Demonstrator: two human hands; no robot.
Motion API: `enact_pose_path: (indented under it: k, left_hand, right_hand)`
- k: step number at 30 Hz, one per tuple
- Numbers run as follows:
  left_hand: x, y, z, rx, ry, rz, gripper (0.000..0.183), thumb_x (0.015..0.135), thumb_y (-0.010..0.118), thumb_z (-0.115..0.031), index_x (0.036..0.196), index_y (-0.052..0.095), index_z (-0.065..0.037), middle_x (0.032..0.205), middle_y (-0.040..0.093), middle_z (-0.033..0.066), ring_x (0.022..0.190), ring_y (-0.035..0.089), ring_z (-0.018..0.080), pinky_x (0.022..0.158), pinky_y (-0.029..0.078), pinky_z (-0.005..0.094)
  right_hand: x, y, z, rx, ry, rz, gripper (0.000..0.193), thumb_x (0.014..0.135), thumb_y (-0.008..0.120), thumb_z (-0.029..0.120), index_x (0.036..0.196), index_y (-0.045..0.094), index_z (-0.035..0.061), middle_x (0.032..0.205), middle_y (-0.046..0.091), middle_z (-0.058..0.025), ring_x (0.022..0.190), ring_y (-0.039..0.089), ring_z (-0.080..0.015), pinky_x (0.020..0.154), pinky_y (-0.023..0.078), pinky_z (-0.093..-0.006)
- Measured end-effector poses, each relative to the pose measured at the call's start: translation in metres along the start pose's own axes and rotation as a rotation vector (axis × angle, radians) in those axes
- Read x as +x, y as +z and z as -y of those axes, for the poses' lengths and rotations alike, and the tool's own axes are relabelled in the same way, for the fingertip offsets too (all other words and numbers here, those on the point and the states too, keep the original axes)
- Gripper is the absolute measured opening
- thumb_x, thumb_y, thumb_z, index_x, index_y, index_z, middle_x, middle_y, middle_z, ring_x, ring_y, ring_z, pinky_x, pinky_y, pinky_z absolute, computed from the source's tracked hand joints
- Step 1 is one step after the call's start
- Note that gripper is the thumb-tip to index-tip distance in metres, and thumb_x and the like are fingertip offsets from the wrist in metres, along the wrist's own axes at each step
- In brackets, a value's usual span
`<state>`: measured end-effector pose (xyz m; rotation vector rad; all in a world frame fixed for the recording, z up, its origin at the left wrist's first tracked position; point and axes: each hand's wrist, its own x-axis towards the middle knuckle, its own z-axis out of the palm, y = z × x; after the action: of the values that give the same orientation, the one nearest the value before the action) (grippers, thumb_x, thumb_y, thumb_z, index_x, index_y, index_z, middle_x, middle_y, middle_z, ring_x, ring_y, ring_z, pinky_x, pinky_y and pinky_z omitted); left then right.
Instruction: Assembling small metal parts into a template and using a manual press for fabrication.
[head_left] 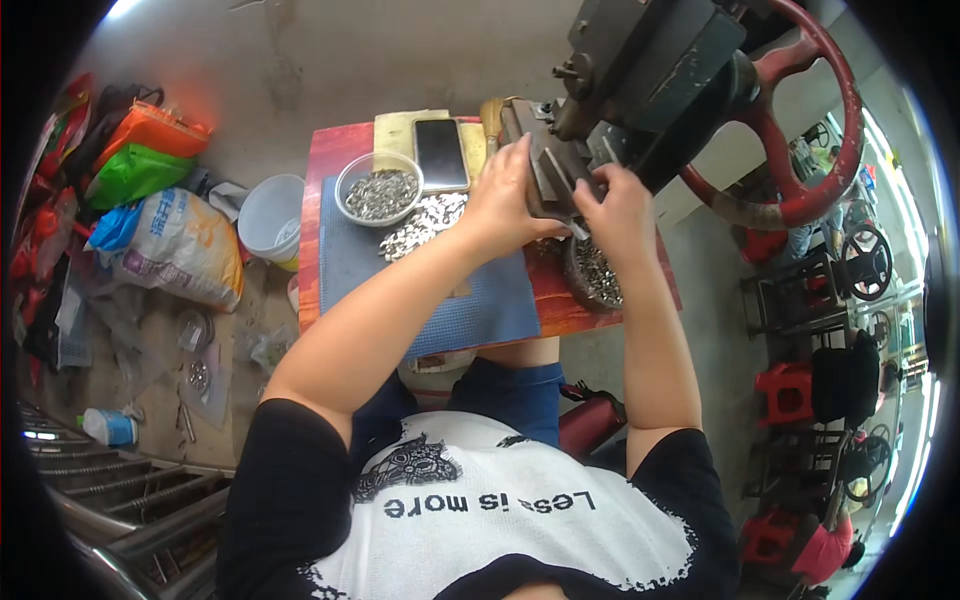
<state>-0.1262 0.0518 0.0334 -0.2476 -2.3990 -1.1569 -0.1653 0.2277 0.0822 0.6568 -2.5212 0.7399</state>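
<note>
By press — right fingers partly hidden

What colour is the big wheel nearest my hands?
The wheel is red, worn in places; head view.

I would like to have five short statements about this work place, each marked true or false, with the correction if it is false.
1. Both the left hand and the right hand are at the base of the dark press. True.
2. The phone lies to the left of the clear bowl. False: it lies to the bowl's right.
3. The clear bowl contains small metal pieces. True.
4. The large wheel on the press is blue. False: it is red.
5. The white bucket is to the right of the table. False: it is to the table's left.
</note>
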Motion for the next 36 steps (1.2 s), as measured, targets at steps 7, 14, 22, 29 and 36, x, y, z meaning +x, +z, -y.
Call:
enact_pose_path:
  k: [7, 14, 22, 29, 36]
  left_hand:
    - [0.025, 0.043, 0.009, -0.091, -0.018, -0.013, 0.133, 0.057, 0.089, -0.043, 0.156, 0.011, 0.000, 0.145, 0.039, 0.0264, 0.138, 0.034, 0.0429, 0.114, 0.028, 0.0525]
    - [0.026, 0.045, 0.006, -0.095, -0.030, -0.071, 0.132, 0.057, 0.088, -0.044, 0.155, 0.013, 0.002, 0.140, 0.043, 0.0276, 0.136, 0.037, 0.0420, 0.114, 0.029, 0.0506]
    - [0.025, 0.035, -0.001, -0.039, -0.013, -0.066, 0.136, 0.052, 0.091, -0.054, 0.149, 0.022, 0.011, 0.141, 0.044, 0.0279, 0.136, 0.039, 0.0398, 0.115, 0.030, 0.0470]
    - [0.023, 0.034, -0.001, -0.028, -0.036, -0.039, 0.135, 0.053, 0.091, -0.050, 0.150, 0.021, 0.010, 0.142, 0.043, 0.0280, 0.138, 0.037, 0.0393, 0.116, 0.029, 0.0455]
    - [0.024, 0.033, -0.006, 0.034, -0.049, -0.014, 0.140, 0.052, 0.093, -0.049, 0.152, 0.015, 0.008, 0.147, 0.038, 0.0274, 0.139, 0.035, 0.0399, 0.117, 0.028, 0.0449]
  right_hand:
    - [0.003, 0.003, 0.007, -0.107, 0.009, 0.106, 0.030, 0.085, 0.068, 0.024, 0.096, 0.068, -0.0036, 0.096, 0.067, -0.0239, 0.091, 0.066, -0.0400, 0.083, 0.053, -0.0468]
    - [0.016, -0.007, 0.006, -0.035, 0.012, 0.225, 0.030, 0.085, 0.069, 0.025, 0.091, 0.071, -0.0041, 0.087, 0.069, -0.0242, 0.087, 0.067, -0.0401, 0.081, 0.053, -0.0462]
    - [0.025, 0.007, -0.035, 0.136, 0.107, 0.111, 0.034, 0.091, 0.063, 0.031, 0.093, 0.071, -0.0024, 0.088, 0.068, -0.0251, 0.088, 0.067, -0.0409, 0.075, 0.052, -0.0452]
    - [0.022, 0.035, -0.071, 0.545, 0.256, 0.242, 0.034, 0.095, 0.061, 0.029, 0.101, 0.069, -0.0035, 0.088, 0.070, -0.0174, 0.083, 0.066, -0.0282, 0.076, 0.051, -0.0385]
    - [0.026, 0.030, -0.067, 0.259, 0.169, 0.212, 0.039, 0.095, 0.062, 0.036, 0.101, 0.068, -0.0018, 0.095, 0.070, -0.0227, 0.092, 0.068, -0.0382, 0.081, 0.051, -0.0425]
